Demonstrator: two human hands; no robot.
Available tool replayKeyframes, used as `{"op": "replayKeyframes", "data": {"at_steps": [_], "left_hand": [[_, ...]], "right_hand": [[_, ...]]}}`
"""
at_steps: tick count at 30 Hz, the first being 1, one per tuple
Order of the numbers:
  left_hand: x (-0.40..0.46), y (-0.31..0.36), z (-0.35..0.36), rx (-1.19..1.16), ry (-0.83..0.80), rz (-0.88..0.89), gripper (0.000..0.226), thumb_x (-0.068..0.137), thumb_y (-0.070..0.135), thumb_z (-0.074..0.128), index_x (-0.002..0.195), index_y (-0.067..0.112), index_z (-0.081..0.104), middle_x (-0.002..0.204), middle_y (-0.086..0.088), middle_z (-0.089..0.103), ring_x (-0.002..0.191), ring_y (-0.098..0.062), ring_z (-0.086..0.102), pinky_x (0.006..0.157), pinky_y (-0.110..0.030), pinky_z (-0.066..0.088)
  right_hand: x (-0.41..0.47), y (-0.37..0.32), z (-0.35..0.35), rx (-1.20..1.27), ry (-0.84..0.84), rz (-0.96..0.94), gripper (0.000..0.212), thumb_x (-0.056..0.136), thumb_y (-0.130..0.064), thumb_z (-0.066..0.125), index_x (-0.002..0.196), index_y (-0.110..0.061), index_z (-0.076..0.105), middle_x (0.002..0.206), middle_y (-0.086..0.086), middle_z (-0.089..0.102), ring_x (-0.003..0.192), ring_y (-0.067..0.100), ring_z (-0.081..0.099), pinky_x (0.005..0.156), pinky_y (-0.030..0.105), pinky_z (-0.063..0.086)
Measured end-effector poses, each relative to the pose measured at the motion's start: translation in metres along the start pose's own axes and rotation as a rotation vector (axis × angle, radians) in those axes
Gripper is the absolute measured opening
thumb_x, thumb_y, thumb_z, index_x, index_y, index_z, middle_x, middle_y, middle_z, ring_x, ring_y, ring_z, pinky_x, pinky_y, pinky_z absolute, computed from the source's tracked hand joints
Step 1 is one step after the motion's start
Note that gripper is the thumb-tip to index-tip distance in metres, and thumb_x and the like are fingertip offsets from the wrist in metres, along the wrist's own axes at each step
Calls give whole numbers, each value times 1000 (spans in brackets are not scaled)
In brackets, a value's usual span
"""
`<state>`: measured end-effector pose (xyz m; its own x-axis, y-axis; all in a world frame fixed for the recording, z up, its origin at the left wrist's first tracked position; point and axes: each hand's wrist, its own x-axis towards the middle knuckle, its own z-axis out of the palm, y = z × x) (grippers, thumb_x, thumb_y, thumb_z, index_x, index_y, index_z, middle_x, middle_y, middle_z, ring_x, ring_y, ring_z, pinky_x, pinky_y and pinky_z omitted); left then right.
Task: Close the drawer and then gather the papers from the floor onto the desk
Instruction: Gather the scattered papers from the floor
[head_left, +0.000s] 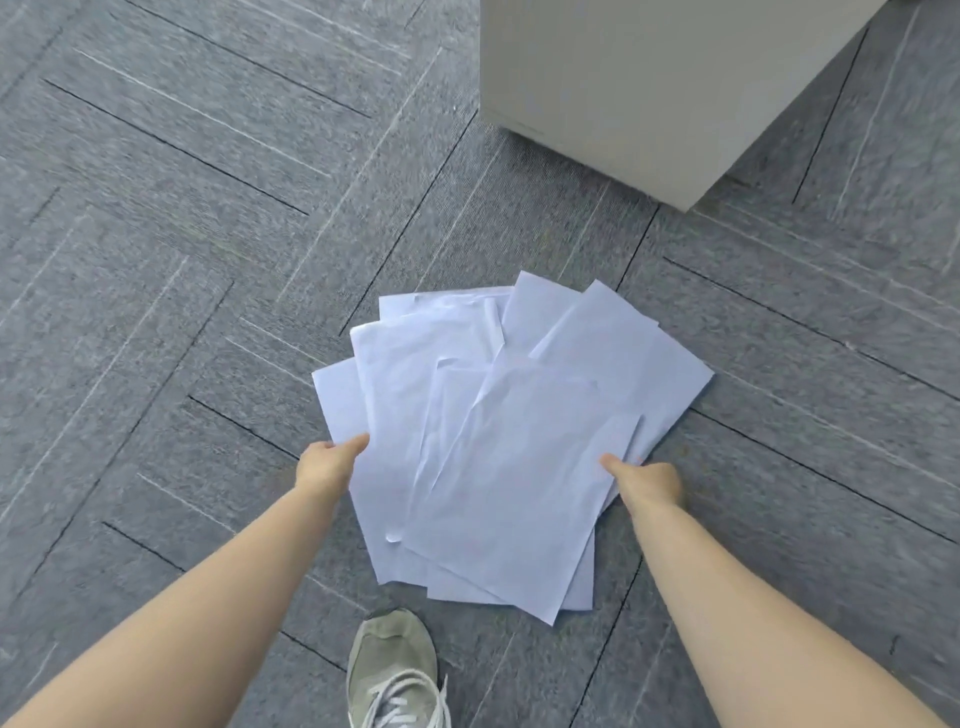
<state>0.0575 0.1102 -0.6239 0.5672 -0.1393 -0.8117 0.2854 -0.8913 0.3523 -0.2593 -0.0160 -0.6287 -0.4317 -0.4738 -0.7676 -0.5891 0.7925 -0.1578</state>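
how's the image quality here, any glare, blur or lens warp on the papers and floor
Head view: soft, even light with no glare; the white papers keep visible creases and cast only faint shadows on the carpet. Wide-angle warp bends the carpet lines near the edges. The left hand, right hand and shoe look fairly sharp.

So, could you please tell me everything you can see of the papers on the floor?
The papers are plain white sheets, blank on the sides that show, several of them creased. They overlap in a loose fan, corners splayed out at different angles, over the grey carpet, short of the pale cabinet. The left hand pinches the fan's left edge and the right hand its right edge. Whether the fan is already lifted cannot be told. A shoe stands just below the nearest corners.
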Motion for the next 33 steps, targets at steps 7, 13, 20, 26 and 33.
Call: {"op": "replayKeyframes", "data": {"at_steps": [7,13,20,26,33], "left_hand": [[5,4,49,106,-28,260,56,64,45,73,107,10,63,105,-7,68,98,-29,65,89,-45,53],[-3,24,60,127,-72,357,46,60,39,74,99,20,59,104,-6,63,92,-27,64,86,-45,54],[13,25,64,56,-262,364,52,54,18,71,105,24,61,101,-6,73,90,-26,71,85,-48,57],[-27,46,42,-94,-366,486,33,60,4,67,89,20,67,81,-5,72,69,-22,68,66,-39,59],[-176,149,-81,-265,-358,558,27,59,6,77,84,14,70,70,2,76,62,-16,70,64,-36,60]], "right_hand": [[3,-17,50,110,121,-182,60,63,-31,75,112,-5,54,118,20,64,106,38,63,87,43,52],[-6,-29,58,61,3,-333,37,75,-16,65,112,-13,64,108,9,66,88,27,59,74,29,42],[-5,-44,66,360,-74,-232,26,62,-16,70,88,-13,68,92,11,74,91,33,70,87,43,56],[-32,-54,40,426,-364,-257,11,72,-5,73,79,-11,68,95,16,74,84,32,71,85,49,58],[-194,-123,-80,615,-479,-555,35,78,11,63,107,-9,65,99,8,75,86,22,72,78,36,58]]}}
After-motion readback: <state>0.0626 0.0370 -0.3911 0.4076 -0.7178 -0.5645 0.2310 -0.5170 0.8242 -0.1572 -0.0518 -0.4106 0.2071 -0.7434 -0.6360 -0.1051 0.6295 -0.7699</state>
